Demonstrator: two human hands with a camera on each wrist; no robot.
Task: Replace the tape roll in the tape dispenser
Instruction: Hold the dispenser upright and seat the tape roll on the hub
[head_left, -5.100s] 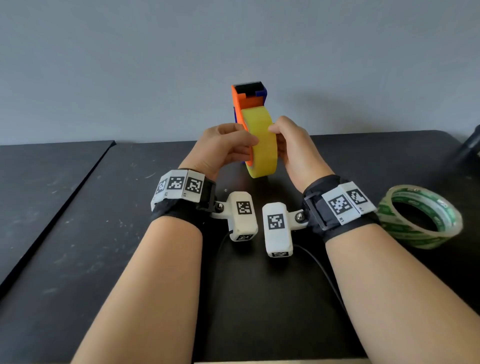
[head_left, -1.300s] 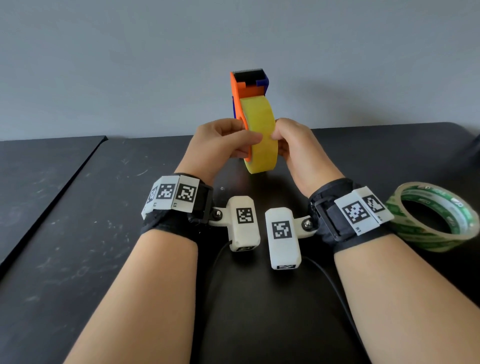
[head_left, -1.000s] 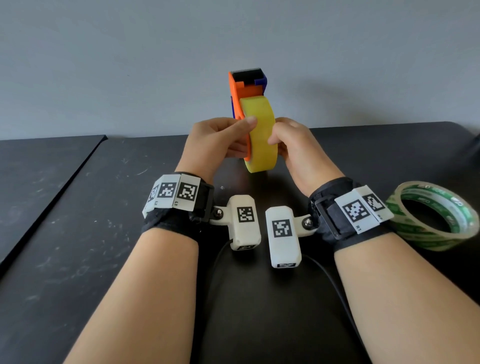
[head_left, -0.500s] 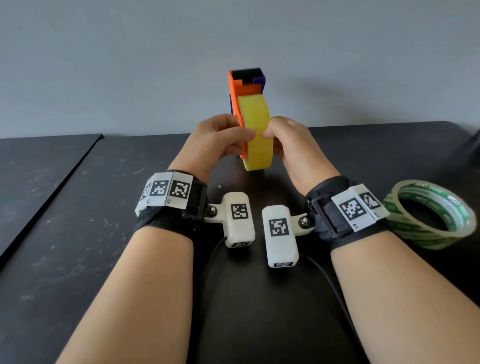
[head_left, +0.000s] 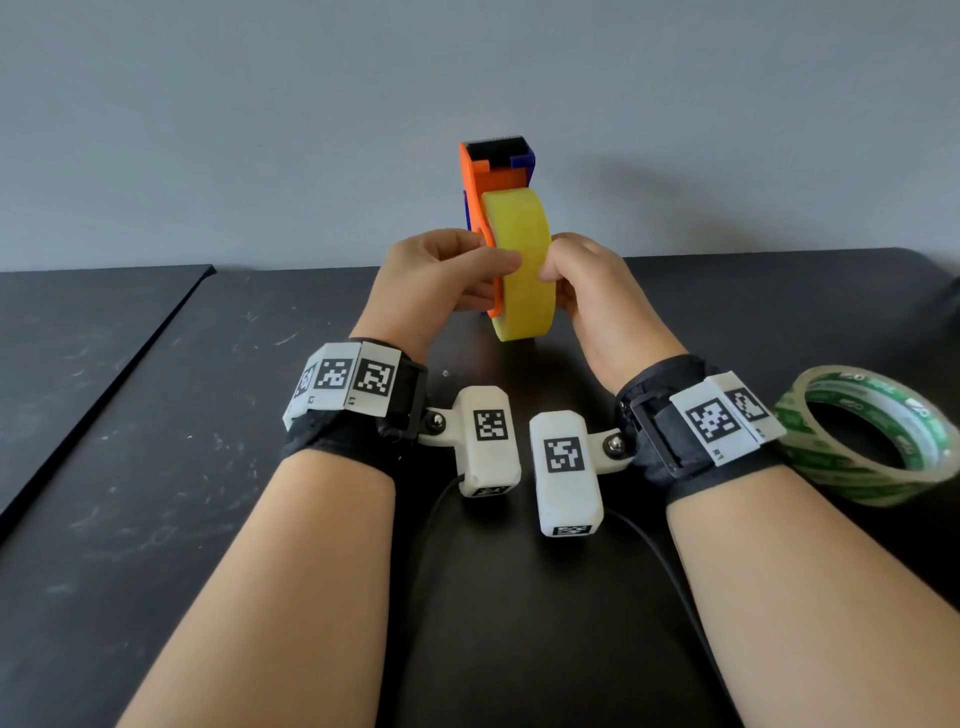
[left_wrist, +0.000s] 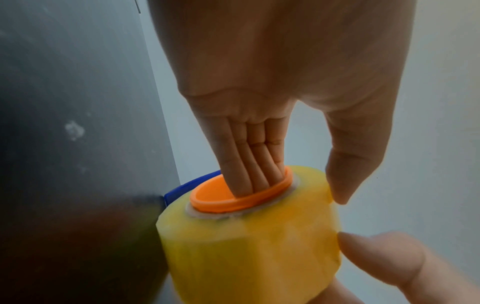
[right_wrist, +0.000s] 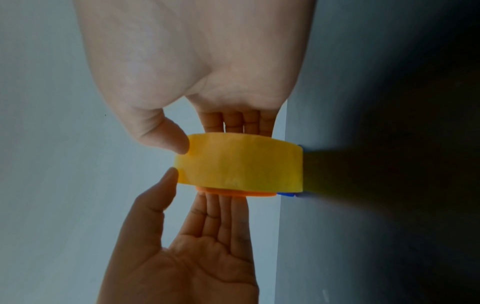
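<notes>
An orange and blue tape dispenser (head_left: 493, 179) stands upright above the black table (head_left: 156, 467), held between both hands. A yellow tape roll (head_left: 522, 228) sits on its orange hub (left_wrist: 233, 201). My left hand (head_left: 457, 273) holds the dispenser from the left. Its fingers reach into the hub ring and its thumb lies on the roll's rim. From the right, my right hand (head_left: 582, 283) grips the roll (right_wrist: 241, 162), thumb on the rim and fingers on the far face. The two thumbs nearly meet on the rim. The hub's inside is hidden.
A green-printed clear tape roll (head_left: 872, 436) lies flat on the table beside my right wrist. A black cable (head_left: 665, 561) runs between my forearms. A grey wall (head_left: 260, 130) stands just behind the dispenser. A seam (head_left: 130, 374) splits the table at the left.
The dispenser and roll have stayed almost in place. My left thumb has slid down from the roll's upper edge onto its rim, closer to my right thumb.
</notes>
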